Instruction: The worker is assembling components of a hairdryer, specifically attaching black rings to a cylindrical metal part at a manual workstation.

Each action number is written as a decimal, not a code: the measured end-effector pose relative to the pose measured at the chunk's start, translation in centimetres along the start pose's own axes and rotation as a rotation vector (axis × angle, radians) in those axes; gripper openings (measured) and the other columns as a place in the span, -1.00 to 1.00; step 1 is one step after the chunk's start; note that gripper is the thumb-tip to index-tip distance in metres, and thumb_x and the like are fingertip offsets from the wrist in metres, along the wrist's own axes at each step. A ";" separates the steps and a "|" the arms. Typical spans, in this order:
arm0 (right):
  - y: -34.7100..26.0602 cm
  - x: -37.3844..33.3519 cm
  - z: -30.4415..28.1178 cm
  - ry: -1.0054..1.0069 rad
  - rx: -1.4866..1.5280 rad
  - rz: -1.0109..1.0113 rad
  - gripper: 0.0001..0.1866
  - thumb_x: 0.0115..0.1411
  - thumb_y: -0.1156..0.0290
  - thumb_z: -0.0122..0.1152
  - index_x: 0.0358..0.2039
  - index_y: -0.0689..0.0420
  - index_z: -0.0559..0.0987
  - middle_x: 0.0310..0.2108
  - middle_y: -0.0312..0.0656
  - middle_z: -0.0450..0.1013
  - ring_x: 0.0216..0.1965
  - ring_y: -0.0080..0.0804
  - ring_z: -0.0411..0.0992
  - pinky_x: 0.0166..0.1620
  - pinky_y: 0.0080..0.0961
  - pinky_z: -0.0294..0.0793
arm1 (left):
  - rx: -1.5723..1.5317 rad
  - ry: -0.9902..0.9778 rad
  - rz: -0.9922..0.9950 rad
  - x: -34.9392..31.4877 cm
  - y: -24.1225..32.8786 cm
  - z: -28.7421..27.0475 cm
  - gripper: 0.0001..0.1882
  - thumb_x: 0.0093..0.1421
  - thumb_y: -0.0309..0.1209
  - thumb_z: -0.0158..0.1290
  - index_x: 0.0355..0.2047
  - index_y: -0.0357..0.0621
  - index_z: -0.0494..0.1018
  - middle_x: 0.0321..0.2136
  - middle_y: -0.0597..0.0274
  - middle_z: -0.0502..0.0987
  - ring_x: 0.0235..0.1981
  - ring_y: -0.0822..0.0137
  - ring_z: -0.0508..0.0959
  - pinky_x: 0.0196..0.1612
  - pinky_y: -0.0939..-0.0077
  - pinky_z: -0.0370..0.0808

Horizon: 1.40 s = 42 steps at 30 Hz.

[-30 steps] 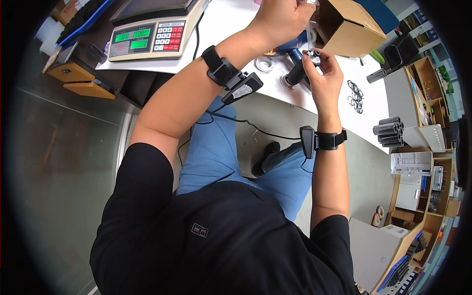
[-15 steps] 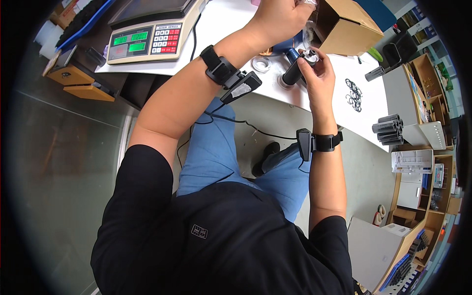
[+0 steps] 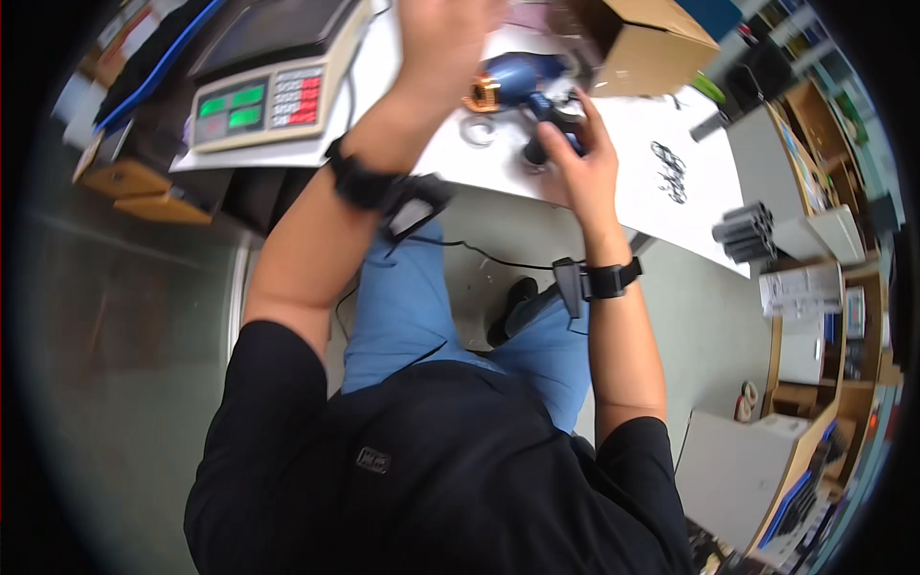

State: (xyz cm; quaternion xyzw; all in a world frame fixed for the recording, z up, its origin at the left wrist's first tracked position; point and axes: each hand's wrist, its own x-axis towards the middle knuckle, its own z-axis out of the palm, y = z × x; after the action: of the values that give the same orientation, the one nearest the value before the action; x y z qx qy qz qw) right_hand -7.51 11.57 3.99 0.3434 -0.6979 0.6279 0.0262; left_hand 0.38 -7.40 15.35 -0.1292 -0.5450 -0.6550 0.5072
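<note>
My left hand (image 3: 446, 34) is at the top edge, left of the box, smeared by motion, so its fingers and anything in them cannot be made out. Near the table's front edge, my right hand (image 3: 589, 158) has its thumb and fingers curved round a black cylinder (image 3: 539, 151), which is partly hidden and blurred. Just beyond it lies a dark blue, hair-dryer-shaped tool (image 3: 517, 79) with a copper-coloured end, its handle pointing toward my right hand. A pale ring like a tape roll (image 3: 477, 130) rests left of the cylinder.
A scale (image 3: 254, 105) with green displays stands at left. An open cardboard box (image 3: 656, 57) is at the back right. Black rings (image 3: 669, 172) lie in a heap right of my hand, and dark tubes (image 3: 745, 233) are stacked at the table's right edge. A cable runs between my wrist straps.
My left hand has swung left, away from the box, and uncovered the blue tool. The whole view has shifted, and the cylinder's metal top no longer shows clearly.
</note>
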 end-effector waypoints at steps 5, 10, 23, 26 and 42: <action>-0.1 -4.1 -3.0 0.233 -0.364 -0.389 -0.45 -0.02 0.46 0.48 0.03 0.23 0.56 -0.03 -0.04 0.50 -0.13 -0.16 0.48 -0.04 -0.32 0.54 | 0.800 -0.053 0.047 -5.9 1.3 -9.6 -0.79 0.37 -0.47 0.07 -0.06 -0.29 0.59 0.07 0.00 0.45 0.01 0.18 0.54 0.06 0.30 0.52; -0.4 -10.6 -8.1 0.315 -0.483 -0.415 -0.71 -0.02 0.44 0.42 -0.23 0.14 0.62 -0.12 -0.11 0.52 -0.15 -0.11 0.50 -0.11 -0.30 0.54 | 1.110 -0.471 0.226 -11.4 5.2 -17.7 -0.77 0.34 -0.65 -0.02 0.00 -0.36 0.46 -0.31 0.08 0.46 -0.31 0.25 0.48 -0.27 0.48 0.41; 0.5 -23.8 -17.8 0.465 -0.435 0.000 -0.91 0.13 0.40 0.31 -0.34 0.08 0.64 -0.35 -0.25 0.57 -0.38 -0.25 0.56 -0.32 -0.34 0.56 | 0.768 -0.403 -0.635 -18.0 5.6 -23.0 -0.84 0.42 -0.36 0.03 -0.14 -0.19 0.48 -0.50 0.46 0.29 -0.49 0.61 0.20 -0.45 0.64 0.08; 0.7 -24.5 -19.9 0.487 -0.552 -0.010 -0.90 0.14 0.37 0.30 -0.34 0.07 0.66 -0.32 -0.24 0.58 -0.39 -0.23 0.57 -0.32 -0.30 0.56 | 0.805 -0.478 -0.693 -18.6 4.4 -24.8 -0.84 0.41 -0.35 0.04 -0.15 -0.17 0.50 -0.50 0.48 0.27 -0.50 0.62 0.19 -0.46 0.65 0.05; 7.7 -28.9 -29.7 0.962 -0.229 0.322 -0.81 0.21 0.37 0.32 -0.34 0.26 0.68 -0.44 -0.17 0.64 -0.44 -0.49 0.57 -0.33 -0.50 0.55 | 1.334 -0.410 -0.525 -27.9 8.6 -41.4 -0.76 0.35 -0.30 -0.01 -0.28 -0.23 0.53 -0.49 0.39 0.36 -0.48 0.45 0.31 -0.41 0.47 0.25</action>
State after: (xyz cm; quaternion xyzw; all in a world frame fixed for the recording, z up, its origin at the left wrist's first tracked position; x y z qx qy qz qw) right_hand -1.13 50.89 -9.86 -0.1008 -0.7151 0.6304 0.2847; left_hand 35.77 -26.91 -15.20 0.2208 -0.9235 -0.2474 0.1929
